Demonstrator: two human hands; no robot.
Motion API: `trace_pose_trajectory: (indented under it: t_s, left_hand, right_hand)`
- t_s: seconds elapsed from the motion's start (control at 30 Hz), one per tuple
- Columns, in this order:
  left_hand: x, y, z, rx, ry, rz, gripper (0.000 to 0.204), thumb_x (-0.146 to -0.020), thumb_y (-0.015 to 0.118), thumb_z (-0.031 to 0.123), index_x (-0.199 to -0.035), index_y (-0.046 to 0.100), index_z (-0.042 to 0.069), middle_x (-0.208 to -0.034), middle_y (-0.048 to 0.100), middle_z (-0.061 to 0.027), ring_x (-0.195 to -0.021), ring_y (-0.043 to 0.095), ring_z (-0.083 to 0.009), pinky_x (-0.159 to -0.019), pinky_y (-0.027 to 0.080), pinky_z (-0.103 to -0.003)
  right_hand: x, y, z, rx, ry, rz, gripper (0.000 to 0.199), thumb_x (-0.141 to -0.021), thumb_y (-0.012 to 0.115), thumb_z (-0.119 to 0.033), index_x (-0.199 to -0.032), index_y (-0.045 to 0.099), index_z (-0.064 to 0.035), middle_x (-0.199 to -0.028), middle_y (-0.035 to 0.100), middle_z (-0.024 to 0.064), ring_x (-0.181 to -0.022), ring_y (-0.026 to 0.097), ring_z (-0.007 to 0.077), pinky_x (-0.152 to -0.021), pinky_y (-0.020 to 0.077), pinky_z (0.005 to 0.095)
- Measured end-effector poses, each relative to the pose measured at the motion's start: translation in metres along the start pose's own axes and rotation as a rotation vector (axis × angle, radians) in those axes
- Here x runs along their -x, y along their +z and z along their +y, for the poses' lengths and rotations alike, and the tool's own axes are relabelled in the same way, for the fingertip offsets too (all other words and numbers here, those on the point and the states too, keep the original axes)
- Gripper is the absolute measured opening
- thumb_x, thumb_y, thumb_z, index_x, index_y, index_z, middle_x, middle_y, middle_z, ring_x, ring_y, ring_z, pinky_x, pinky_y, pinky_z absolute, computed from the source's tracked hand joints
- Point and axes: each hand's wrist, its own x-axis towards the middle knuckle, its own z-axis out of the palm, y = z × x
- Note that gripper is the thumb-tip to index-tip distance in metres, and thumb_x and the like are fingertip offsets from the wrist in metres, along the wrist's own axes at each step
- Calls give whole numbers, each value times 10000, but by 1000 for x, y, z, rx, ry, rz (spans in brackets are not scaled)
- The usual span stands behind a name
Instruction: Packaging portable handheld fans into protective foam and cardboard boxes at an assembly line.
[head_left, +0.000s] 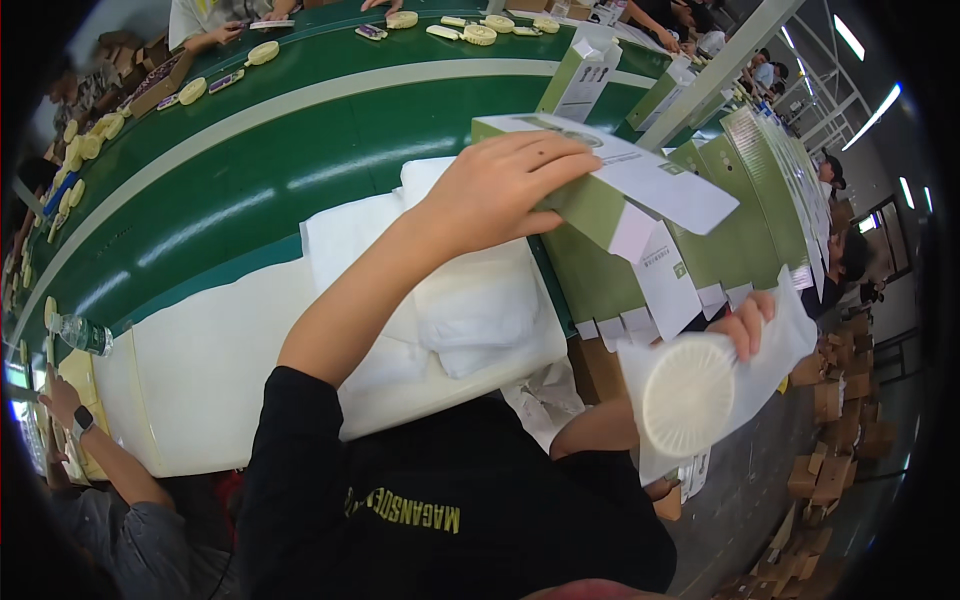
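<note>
My left hand [510, 188] is closed around the top of a green-and-white carton [592, 208], tilted above the table, its white end flaps standing open towards the right. Lower right, my right hand [745, 325] grips a thin white bag [785, 345]. A round, cream, ribbed fan head [688, 395] shows in the bag; the rest of the fan is hidden. Under my left forearm lie stacked white bags [480, 300] on a pale padded surface [220, 370]. Several green cartons [745, 195] stand in a row just right of the held one, white flaps outward.
Beyond the table runs a green conveyor belt [260, 190] carrying cream fans [262, 53]. Two upright cartons [582, 75] stand near a grey post [720, 75]. A plastic bottle [82, 335] lies at the left, near a co-worker's hand [62, 400]. Brown boxes [835, 420] cover the right-hand floor.
</note>
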Motion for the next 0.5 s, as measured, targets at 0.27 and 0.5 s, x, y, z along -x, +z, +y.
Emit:
trace_pose_trajectory:
  t_s: [0.27, 0.5]
  left_hand:
    - [34, -37, -34, 227, -351, 8, 558, -702, 764, 112, -1213, 541, 92, -1159, 602, -78, -1051, 595, -252, -896, 488, -325]
    - [73, -27, -160, 545, -734, 341, 622, -825, 707, 175, -1369, 422, 78, -1270, 545, -130, -1168, 534, -274, -981, 422, -334]
  right_hand:
    - [-120, -76, 108, 1978, -995, 124, 429, -941, 537, -241, -1303, 422, -41, -1362, 379, 176, -1235, 403, 322, -998, 374, 454]
    - [-57, -89, 126, 2347, -120, -93, 558, -904, 566, -190, -1406, 356, -66, -1442, 348, 153, -1338, 289, 339, -1101, 195, 438]
